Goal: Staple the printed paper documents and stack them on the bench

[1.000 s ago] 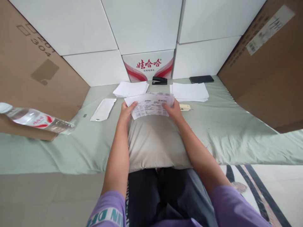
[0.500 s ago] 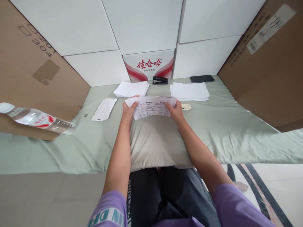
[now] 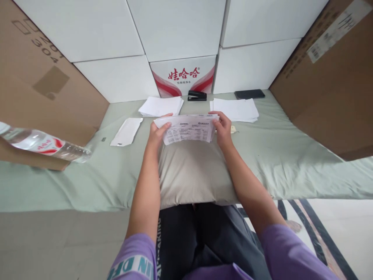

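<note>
Several printed paper sheets [image 3: 188, 130] are held up above the cloth-covered surface, bowed slightly between my hands. My left hand [image 3: 159, 131] pinches their left end, thumb on the printed face. At the right end, my right hand [image 3: 223, 127] grips the edge with thumb in front and fingers behind. Just beyond the sheets lie a stack of white paper [image 3: 161, 106] to the left and another white stack [image 3: 234, 109] to the right. Between these stacks, farther back, rests a black stapler [image 3: 197, 95]. A small cream-coloured object [image 3: 233, 129] is partly hidden behind my right hand.
White boxes [image 3: 183, 76] form a wall at the back. Cardboard boxes stand left [image 3: 46, 89] and right [image 3: 329, 93]. A water bottle [image 3: 43, 143] is at the left, near a white packet [image 3: 126, 132]. A dark phone [image 3: 250, 94] lies at the back right.
My right hand has shifted slightly outward along the sheets' right end, uncovering more print. My left hand keeps its hold. The whole view has tilted a little.
</note>
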### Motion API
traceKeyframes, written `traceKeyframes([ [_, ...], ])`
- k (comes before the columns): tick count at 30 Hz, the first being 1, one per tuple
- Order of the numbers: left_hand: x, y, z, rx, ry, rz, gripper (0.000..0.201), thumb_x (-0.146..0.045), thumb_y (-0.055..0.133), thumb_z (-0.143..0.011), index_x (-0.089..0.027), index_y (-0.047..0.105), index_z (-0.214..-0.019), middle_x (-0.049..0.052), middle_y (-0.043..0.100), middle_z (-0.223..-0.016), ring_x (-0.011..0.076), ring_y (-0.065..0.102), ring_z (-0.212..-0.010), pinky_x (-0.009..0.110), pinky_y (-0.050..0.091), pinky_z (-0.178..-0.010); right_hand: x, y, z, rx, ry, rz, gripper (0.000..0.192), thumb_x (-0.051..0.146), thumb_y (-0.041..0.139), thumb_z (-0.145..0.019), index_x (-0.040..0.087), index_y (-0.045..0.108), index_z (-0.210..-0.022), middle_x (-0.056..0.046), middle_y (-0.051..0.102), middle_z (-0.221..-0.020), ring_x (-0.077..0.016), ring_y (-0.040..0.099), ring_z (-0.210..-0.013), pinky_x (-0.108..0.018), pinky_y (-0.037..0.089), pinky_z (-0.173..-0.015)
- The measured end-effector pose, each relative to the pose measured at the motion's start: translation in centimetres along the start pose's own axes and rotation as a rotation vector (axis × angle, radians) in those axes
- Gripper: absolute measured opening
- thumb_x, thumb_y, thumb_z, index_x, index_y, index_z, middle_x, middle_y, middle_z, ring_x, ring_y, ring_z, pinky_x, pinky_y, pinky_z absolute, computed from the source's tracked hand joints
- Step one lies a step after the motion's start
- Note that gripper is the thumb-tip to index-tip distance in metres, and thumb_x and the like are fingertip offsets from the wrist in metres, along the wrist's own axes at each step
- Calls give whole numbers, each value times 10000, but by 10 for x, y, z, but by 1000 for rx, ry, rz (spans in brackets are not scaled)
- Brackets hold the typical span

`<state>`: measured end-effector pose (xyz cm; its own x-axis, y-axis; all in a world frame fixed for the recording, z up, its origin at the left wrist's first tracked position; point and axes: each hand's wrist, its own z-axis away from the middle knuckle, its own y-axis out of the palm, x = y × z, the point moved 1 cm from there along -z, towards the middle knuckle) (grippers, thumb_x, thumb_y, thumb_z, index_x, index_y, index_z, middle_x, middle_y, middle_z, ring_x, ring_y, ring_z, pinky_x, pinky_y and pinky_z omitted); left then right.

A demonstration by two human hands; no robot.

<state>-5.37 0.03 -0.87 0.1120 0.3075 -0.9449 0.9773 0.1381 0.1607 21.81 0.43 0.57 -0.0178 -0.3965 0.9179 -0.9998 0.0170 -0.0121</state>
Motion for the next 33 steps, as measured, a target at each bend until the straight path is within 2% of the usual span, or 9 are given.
traceKeyframes([
  [3,13,0,-1,-20,-49,6,508,-481,884,-625,-151,766,-993,106,776,-995,329,717,-1067,410,581,-951,-3,4,0,15,-6,-16,535,677,619,-787,223,675,-1064,-65,683,-966,-252,648,-950,-371,530,-809],
  [7,25,-3,-6,-115,-28,-8,547,-533,885,-615,-159,748,-990,112,778,-997,331,706,-1110,422,582,-973,-12,7,-3,93,39,-52,491,644,651,-767,195,687,-964,-71,709,-949,-269,665,-972,-391,549,-823],
  [13,23,-5,-12,-217,62,63,632,-591,862,-633,-164,731,-1080,131,765,-1123,311,673,-1195,399,553,-1019,-27,15,-1,339,238,-124,481,586,736,-746,190,658,-1008,-70,722,-893,-207,691,-654,-340,555,-561],
  [16,23,-7,-14,-223,50,72,659,-595,873,-612,-164,730,-1089,135,766,-1129,316,678,-1186,401,555,-1013,-26,19,2,356,260,-150,517,628,728,-756,211,607,-1037,-45,709,-858,-172,663,-565,-309,528,-494],
  [19,19,-12,-14,-201,-11,104,662,-578,881,-597,-173,730,-1099,130,765,-1142,331,676,-1187,415,558,-1009,-25,20,2,358,241,-122,487,637,703,-784,231,580,-1025,7,659,-705,-156,600,-501,-309,507,-481],
  [22,8,-21,-11,-121,-132,170,648,-649,793,-653,-177,739,-1095,136,760,-1157,363,670,-1193,461,566,-993,-24,16,0,400,223,-46,420,608,681,-819,235,593,-991,49,564,-569,-134,501,-441,-310,476,-483],
  [27,-13,-41,-2,116,-280,228,802,-790,556,-751,-122,740,-1156,186,746,-1163,400,663,-1192,533,568,-960,-22,9,-3,468,232,-25,379,558,694,-817,222,637,-983,50,552,-587,-103,429,-411,-277,392,-425],
  [30,-11,-45,1,237,-380,176,731,-719,680,-691,-130,764,-1116,173,768,-1092,398,711,-1090,500,603,-885,-22,8,-4,431,272,-76,435,545,728,-783,207,663,-1049,44,575,-623,-85,401,-409,-251,337,-392],
  [33,-3,-38,2,371,-512,64,622,-456,863,-619,-133,756,-1139,168,781,-1035,385,750,-958,467,625,-797,-23,8,-4,370,304,-137,503,537,749,-755,198,673,-1119,37,590,-657,-76,390,-436,-227,313,-385],
])
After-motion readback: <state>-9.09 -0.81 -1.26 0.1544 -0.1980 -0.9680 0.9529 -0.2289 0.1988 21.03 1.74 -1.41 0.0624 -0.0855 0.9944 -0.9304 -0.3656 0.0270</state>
